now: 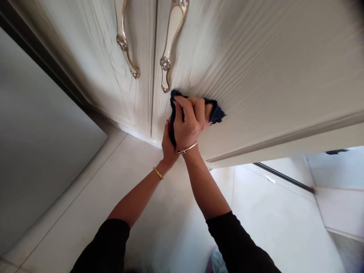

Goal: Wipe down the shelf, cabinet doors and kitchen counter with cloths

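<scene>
A dark navy cloth [217, 113] is bunched against the pale wood-grain cabinet door [256, 76]. My right hand [189, 121], with a silver bracelet at its wrist, grips the cloth with bent fingers and presses it to the door's lower part. Just left of it and partly covered is my left hand [168, 146], which wears a gold bracelet. It holds the cloth's lower left side, though most of its fingers are hidden. Above the cloth hangs an ornate cream and gold handle [170, 41]; its lower tip nearly meets the cloth.
A second matching handle [125, 41] is on the left door [99, 68]. A grey flat panel [42, 144] stands at the left. Pale floor tiles [113, 189] run below the cabinet. At the right, a dark strip [284, 177] crosses the floor.
</scene>
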A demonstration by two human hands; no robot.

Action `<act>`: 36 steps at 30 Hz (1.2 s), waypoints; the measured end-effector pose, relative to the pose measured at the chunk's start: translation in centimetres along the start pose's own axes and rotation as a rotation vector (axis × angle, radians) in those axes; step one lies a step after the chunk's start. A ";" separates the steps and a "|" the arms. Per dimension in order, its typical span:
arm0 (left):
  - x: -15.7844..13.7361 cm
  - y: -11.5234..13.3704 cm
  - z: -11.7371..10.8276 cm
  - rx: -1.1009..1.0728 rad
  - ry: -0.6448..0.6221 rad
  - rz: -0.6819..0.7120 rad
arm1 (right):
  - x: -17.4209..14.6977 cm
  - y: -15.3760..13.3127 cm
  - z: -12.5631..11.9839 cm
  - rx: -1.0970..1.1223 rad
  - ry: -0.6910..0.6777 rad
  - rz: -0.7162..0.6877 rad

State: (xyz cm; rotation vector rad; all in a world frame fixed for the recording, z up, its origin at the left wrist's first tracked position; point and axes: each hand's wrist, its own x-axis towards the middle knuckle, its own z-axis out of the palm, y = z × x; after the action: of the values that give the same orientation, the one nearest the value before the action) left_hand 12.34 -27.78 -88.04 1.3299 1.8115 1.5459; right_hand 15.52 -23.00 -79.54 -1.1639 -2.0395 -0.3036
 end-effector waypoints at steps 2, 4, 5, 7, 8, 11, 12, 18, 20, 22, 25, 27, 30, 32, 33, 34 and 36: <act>-0.5 -0.2 -0.6 -0.068 -0.002 0.002 | 0.5 -0.4 -0.1 -0.030 0.024 0.078; -0.6 -0.4 -1.0 -0.131 -0.002 -0.002 | 1.3 -1.1 -0.5 -0.078 0.073 0.172; -0.6 -0.5 -1.2 -0.160 -0.002 0.013 | 1.9 -1.5 -0.9 -0.101 0.115 0.200; -0.4 -0.7 -1.5 -0.229 0.007 0.096 | 3.0 -2.1 -1.6 -0.125 0.243 0.198; -0.3 -0.9 -1.7 -0.265 0.009 0.154 | 3.3 -2.2 -1.8 -0.128 0.317 0.178; -0.1 -1.4 -2.1 -0.343 -0.002 0.295 | 3.0 -2.2 -2.0 -0.118 0.447 0.121; -0.1 -1.5 -2.2 -0.361 -0.010 0.310 | 2.5 -2.0 -1.9 -0.109 0.440 0.115; 0.0 -1.4 -2.7 -0.387 -0.072 0.329 | 1.4 -2.0 -2.2 -0.115 0.185 0.179; 0.2 -1.4 -3.1 -0.370 -0.076 0.357 | 2.1 -2.1 -2.7 -0.137 0.193 0.172; 0.5 -1.4 -3.6 -0.379 -0.069 0.383 | 2.5 -2.0 -3.1 -0.152 0.207 0.152; 0.9 -1.2 -4.0 -0.392 -0.066 0.392 | 2.1 -1.7 -3.4 -0.193 0.158 0.119; 1.0 -0.9 -4.1 -0.389 -0.065 0.385 | 2.1 -1.5 -3.8 -0.229 0.120 0.094; 0.8 -0.4 -4.0 -0.392 -0.061 0.386 | 3.1 -1.6 -4.9 -0.262 0.142 0.057; 0.6 -0.2 -3.8 -0.391 -0.059 0.390 | 3.8 -1.7 -5.5 -0.275 0.170 0.042; 0.6 -0.1 -3.7 -0.388 -0.057 0.393 | 3.9 -1.8 -5.6 -0.285 0.152 0.046; 0.5 0.0 -3.5 -0.384 -0.052 0.399 | 4.0 -1.8 -5.7 -0.295 0.114 0.057; 0.5 0.1 -3.4 -0.376 -0.043 0.416 | 3.9 -2.0 -5.8 -0.305 -0.004 0.081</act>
State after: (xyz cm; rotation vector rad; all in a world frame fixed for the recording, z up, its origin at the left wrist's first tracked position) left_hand 9.48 -29.12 -86.77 1.5933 1.1811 1.9305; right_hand 15.63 -24.72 -72.46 -1.4264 -1.9896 -0.5883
